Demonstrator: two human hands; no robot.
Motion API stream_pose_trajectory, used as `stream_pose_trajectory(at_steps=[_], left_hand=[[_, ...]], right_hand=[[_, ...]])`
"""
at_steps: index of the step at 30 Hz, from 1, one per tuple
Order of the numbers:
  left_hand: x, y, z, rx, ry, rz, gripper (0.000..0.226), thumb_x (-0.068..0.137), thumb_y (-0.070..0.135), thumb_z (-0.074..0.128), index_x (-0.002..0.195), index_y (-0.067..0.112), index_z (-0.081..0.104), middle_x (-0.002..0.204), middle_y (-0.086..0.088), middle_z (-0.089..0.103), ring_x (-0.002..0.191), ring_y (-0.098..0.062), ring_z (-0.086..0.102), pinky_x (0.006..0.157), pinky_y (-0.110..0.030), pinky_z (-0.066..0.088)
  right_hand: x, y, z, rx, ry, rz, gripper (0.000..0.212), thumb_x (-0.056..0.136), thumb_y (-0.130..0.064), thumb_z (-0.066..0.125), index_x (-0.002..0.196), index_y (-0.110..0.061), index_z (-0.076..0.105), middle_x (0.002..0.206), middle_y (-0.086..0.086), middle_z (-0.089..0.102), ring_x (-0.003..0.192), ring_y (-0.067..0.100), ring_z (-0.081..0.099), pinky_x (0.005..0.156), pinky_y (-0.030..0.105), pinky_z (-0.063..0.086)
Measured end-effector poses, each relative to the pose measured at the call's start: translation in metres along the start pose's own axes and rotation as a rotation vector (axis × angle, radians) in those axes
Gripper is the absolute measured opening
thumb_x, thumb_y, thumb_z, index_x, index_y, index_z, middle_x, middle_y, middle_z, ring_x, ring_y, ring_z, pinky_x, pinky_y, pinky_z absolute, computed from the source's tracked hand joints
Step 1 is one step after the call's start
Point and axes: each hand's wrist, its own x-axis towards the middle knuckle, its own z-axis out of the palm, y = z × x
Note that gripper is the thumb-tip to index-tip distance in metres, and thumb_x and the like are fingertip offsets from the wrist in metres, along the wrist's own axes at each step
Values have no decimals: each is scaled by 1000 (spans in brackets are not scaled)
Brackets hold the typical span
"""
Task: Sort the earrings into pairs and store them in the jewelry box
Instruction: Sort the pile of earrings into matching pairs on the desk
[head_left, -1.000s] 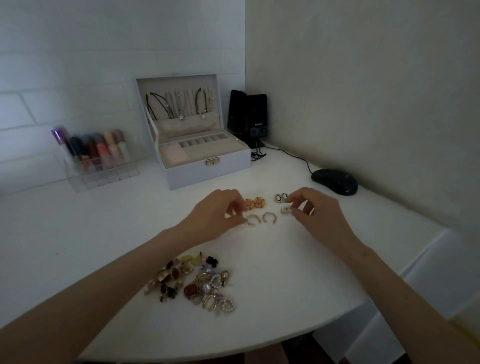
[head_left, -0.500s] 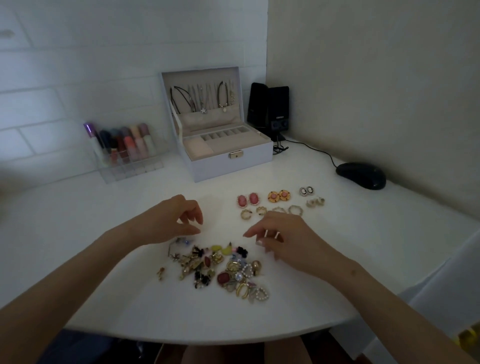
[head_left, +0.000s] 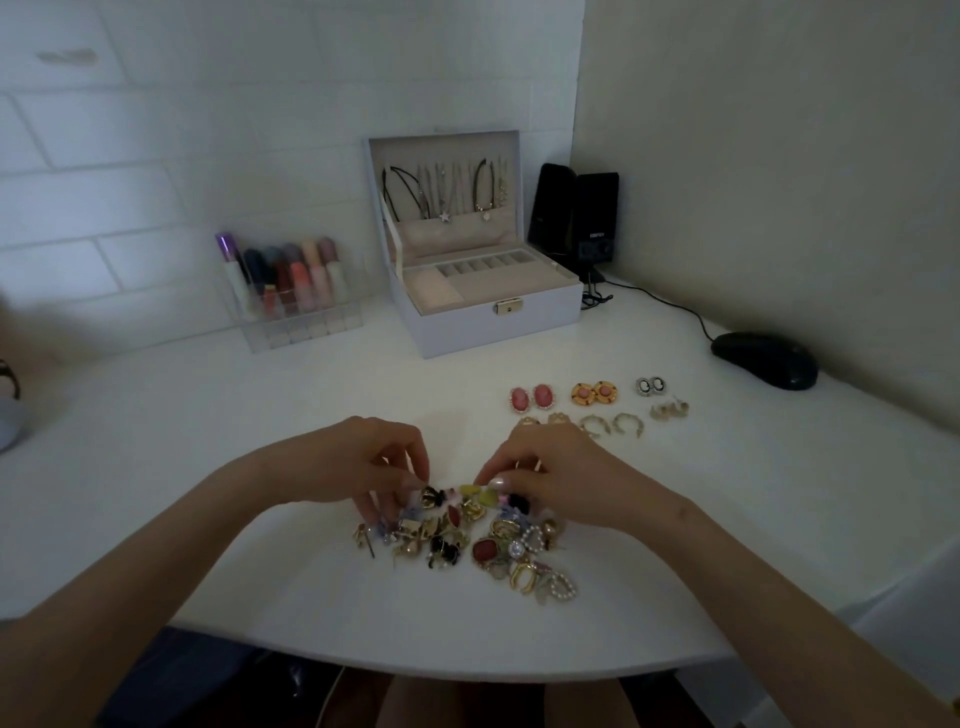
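A heap of mixed earrings (head_left: 467, 540) lies on the white desk near its front edge. My left hand (head_left: 358, 467) and my right hand (head_left: 550, 475) both hover over the heap's far side, fingertips down among the pieces; whether either one grips an earring I cannot tell. Beyond my right hand, sorted pairs lie in two rows: pink ovals (head_left: 532, 398), orange rounds (head_left: 594, 393), small silver studs (head_left: 651, 386), gold hoops (head_left: 613, 425) and a pale pair (head_left: 670, 410). The white jewelry box (head_left: 493, 322) stands open at the back, necklaces hanging in its lid.
A clear organiser with lipsticks (head_left: 291, 296) stands left of the box. Black speakers (head_left: 574, 218) sit in the corner, and a black mouse (head_left: 763, 359) with its cable lies at the right. The desk's curved front edge (head_left: 467, 670) is close to me.
Both hands have come back from the sorted rows to the heap and closed in over its far side. The view has shifted, so everything sits further right and lower.
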Motion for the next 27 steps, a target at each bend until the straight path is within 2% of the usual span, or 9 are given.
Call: stream_pose_trajectory(at_steps=[3,5,9,13,16,19,21,24,27], left_hand=[[-1,-1,1,-16,-39,21,10,91,12,55,100,11,60,86,-8,68,71,-21,69,62,-28,57],[0,-2,2,-2,-33,32,12,91,11,55,101,12,60,87,-7,68,69,-17,68,61,-26,56],[4,-6,2,179,-3,118,19,90,9,56,94,25,64,93,2,64,72,-1,59,67,-17,50],[2,-6,3,185,-54,172,29,89,3,54,91,29,66,92,9,66,83,-9,61,75,-24,52],[1,-6,5,166,-68,217,33,89,0,54,91,29,68,91,16,65,85,-4,60,75,-14,46],[1,-7,7,204,-8,250,26,90,7,55,97,30,65,102,11,57,92,-1,56,80,-13,45],[2,-4,8,186,21,254,22,91,10,54,102,28,62,107,11,56,96,1,55,81,-12,46],[3,2,10,160,-26,250,17,89,13,59,101,25,61,103,12,63,95,1,58,81,-12,45],[1,4,10,131,-90,220,18,86,14,64,101,24,62,100,7,67,94,-2,61,83,-18,48]], right_hand=[[-3,0,-2,92,-15,-7,19,89,-14,58,98,-22,72,83,-15,62,78,0,56,77,21,48],[-5,2,-4,123,-14,-5,21,89,-10,58,99,-23,71,82,-21,62,79,-3,58,80,22,51],[-8,4,-5,150,-27,-20,28,89,-3,56,101,-25,69,82,-17,66,82,-4,60,78,17,49],[-10,2,-5,177,-53,-33,32,90,-1,54,101,-29,67,82,-13,71,85,-2,63,80,19,51],[-10,4,-7,209,37,-17,36,89,3,52,100,-27,68,86,-10,70,83,2,65,73,21,55],[-9,5,-11,178,88,20,36,90,3,50,101,-25,68,90,-9,66,79,2,61,68,18,54],[-9,3,-9,133,56,1,38,90,2,49,107,-28,66,97,-13,64,84,-2,57,72,14,49],[-10,-3,-3,78,-49,-29,43,92,2,44,118,-29,58,105,-18,60,95,-8,52,80,8,42],[-11,-7,-1,127,-101,-23,43,92,3,42,120,-27,55,107,-13,62,96,-6,54,84,11,44]])
